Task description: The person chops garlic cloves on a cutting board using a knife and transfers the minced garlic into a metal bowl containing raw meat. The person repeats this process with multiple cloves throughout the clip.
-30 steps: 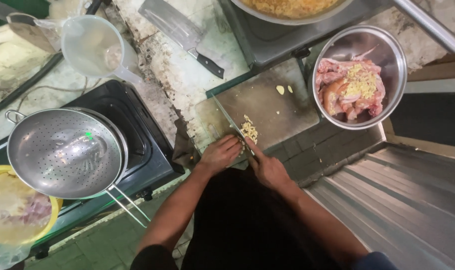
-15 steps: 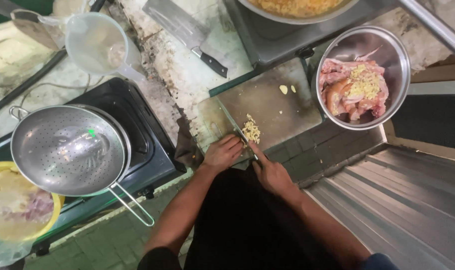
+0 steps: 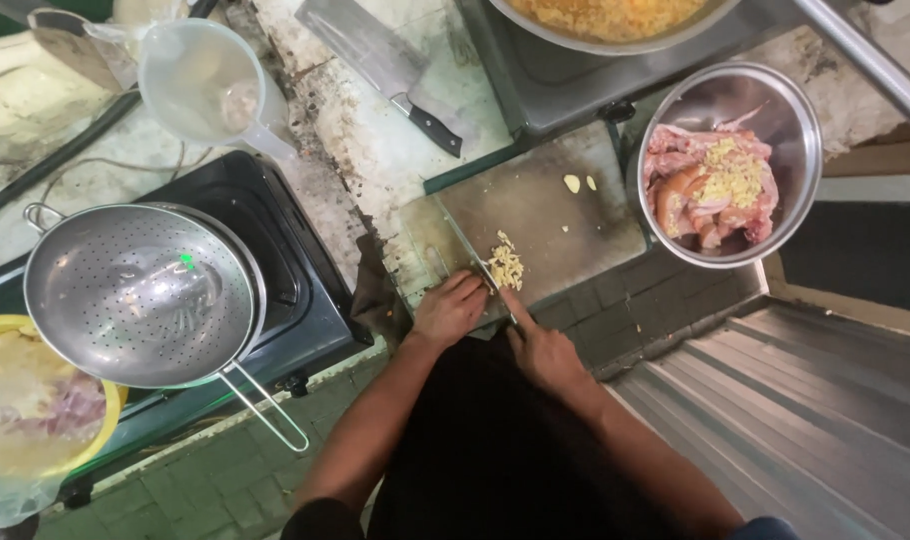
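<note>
Since the earlier frames, both hands sit a bit lower on the worn grey chopping board [image 3: 555,200], w/ the view shifted slightly. Right hand [image 3: 543,350] is wrapped round a thin-bladed knife [image 3: 472,257], handle hidden in the fist & blade hard to make out; left hand [image 3: 451,308] rests curled, fingertips just beside the small pile of pale yellow minced bits [image 3: 506,263] mid-board. Round steel bowl of raw pink meat [image 3: 732,165] stands to the right, steel-handled cleaver [image 3: 380,68] lies above, top pan cut off.

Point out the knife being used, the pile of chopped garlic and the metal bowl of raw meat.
knife [image 3: 463,247], head view, on the flat of the blade.
chopped garlic [image 3: 506,265], head view, middle of the pile.
metal bowl [image 3: 801,150], head view, bare right rim.
</note>
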